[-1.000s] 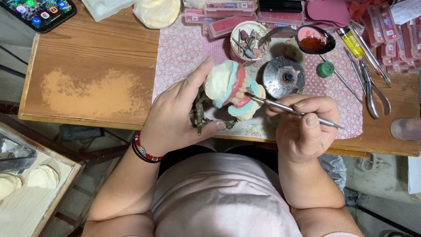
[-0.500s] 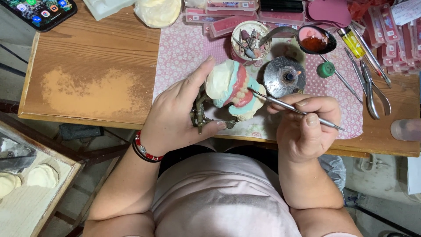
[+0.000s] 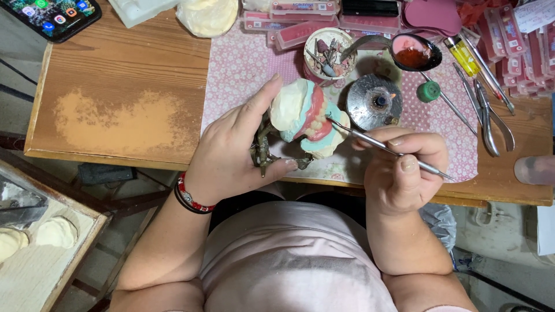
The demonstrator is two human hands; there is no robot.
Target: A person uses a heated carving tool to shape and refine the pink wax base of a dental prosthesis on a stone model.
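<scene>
While your left hand (image 3: 231,153) is closed around the dental model (image 3: 306,118), you keep it lifted just above the near edge of the wooden table (image 3: 121,86), over the pink patterned mat (image 3: 243,69). The model has cream plaster parts with pink wax gums and small teeth between them, and it sits in a dark metal frame (image 3: 263,153) that your fingers and thumb grip from the left side. Your right hand (image 3: 404,167) is closed on a thin metal tool (image 3: 387,145), held like a pen; its tip touches the pink part of the model on the right side. The two hands are near each other but do not touch.

Just behind the model stands a round metal burner (image 3: 374,101), and beside it a spoon (image 3: 413,53) with red wax. A small cup of burs (image 3: 328,49) is to the left of the spoon. Pliers (image 3: 491,118) and a yellow lighter (image 3: 461,55) lie at the right. A phone (image 3: 49,14) lies at the far left corner.
</scene>
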